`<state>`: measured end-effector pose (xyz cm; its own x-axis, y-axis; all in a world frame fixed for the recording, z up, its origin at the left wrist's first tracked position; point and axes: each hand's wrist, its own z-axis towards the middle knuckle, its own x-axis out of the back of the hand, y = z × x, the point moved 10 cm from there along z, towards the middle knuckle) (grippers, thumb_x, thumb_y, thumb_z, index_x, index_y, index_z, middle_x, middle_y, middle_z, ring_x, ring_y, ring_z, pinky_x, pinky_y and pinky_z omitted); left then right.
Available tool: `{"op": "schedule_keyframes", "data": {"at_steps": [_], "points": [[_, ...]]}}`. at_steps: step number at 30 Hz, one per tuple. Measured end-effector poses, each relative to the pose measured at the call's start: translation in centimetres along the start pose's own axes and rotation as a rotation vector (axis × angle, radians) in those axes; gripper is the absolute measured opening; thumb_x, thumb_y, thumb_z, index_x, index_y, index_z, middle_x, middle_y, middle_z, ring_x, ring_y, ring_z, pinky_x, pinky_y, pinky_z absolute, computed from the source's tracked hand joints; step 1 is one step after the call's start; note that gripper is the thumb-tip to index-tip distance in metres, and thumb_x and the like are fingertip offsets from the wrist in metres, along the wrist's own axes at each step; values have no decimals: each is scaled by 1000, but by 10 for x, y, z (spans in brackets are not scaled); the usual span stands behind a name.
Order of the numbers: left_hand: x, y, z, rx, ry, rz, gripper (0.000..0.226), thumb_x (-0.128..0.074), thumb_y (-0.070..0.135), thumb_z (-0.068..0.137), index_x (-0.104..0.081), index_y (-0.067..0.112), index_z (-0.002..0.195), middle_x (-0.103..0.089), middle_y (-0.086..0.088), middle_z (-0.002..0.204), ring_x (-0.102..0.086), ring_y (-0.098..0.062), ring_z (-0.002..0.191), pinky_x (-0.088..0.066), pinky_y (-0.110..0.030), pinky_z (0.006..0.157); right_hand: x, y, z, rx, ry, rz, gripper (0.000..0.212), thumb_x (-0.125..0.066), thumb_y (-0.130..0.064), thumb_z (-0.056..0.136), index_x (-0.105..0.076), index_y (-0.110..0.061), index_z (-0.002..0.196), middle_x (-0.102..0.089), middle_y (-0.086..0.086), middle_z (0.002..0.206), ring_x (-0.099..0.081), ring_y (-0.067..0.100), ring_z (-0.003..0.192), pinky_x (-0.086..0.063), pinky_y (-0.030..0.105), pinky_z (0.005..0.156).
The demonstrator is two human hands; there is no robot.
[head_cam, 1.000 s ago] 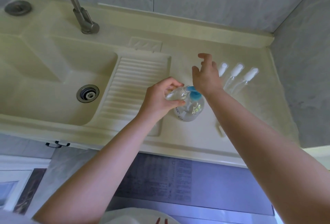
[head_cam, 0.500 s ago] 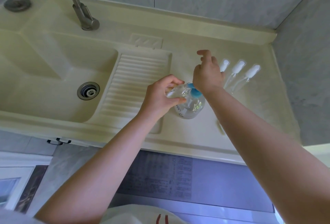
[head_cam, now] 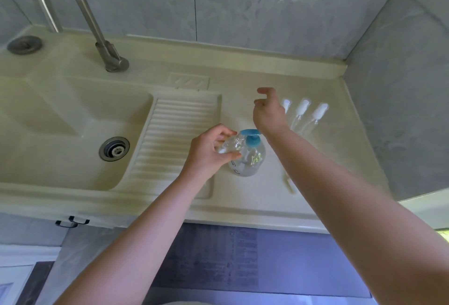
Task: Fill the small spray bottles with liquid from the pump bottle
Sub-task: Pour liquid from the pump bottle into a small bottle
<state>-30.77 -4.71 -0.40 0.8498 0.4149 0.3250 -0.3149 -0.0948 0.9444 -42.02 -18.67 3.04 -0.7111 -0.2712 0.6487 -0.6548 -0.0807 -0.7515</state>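
Pump bottle (head_cam: 247, 160): clear, blue pump head, standing on the cream counter (head_cam: 328, 163) just right of the ribbed draining board (head_cam: 175, 139); liquid visible inside. Small spray bottle (head_cam: 229, 145): clear, tilted, its mouth up against the pump nozzle, gripped by the left hand (head_cam: 211, 151) with fingers and thumb curled round it. Right hand (head_cam: 268, 112): raised just behind the pump head, fingers loosely bent, holding nothing, not touching the pump. Three more small spray bottles (head_cam: 303, 112): white-capped, lying side by side on the counter behind and right of the pump bottle. Sink basin (head_cam: 60, 134) with drain (head_cam: 114, 149): left of the draining board. Metal tap (head_cam: 107, 54): behind the basin
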Motion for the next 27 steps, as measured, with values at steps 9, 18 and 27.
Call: {"op": "schedule_keyframes", "data": {"at_steps": [9, 18, 27], "points": [[-3, -3, -13, 61, -22, -20, 42, -91, 10, 64, -67, 17, 98, -69, 13, 103, -63, -8, 101, -46, -15, 88, 43, 31, -23, 33, 149, 149, 41, -40, -6, 93, -51, -17, 132, -60, 0, 86, -58, 23, 85, -48, 31, 76], [7, 3, -35, 45, 87, -14, 41, -90, 12, 65, -59, 31, 85, -72, 14, 100, -67, -13, 100, -52, -28, 92, 54, 110, -57, -20, 192, -35, 40, -59, -6, 85, -57, -18, 123, -66, 6, 112, -60, 25, 104, -47, 33, 93], [12, 20, -55, 46, 98, -97, 39, -87, 7, 68, -61, 17, 95, -71, 6, 105, -67, -15, 101, -52, -24, 89, 29, 164, -84, -154, 91, -263, 50, -62, -20, 88, -48, -27, 135, -55, 3, 132, -50, 26, 122, -37, 36, 98]]}}
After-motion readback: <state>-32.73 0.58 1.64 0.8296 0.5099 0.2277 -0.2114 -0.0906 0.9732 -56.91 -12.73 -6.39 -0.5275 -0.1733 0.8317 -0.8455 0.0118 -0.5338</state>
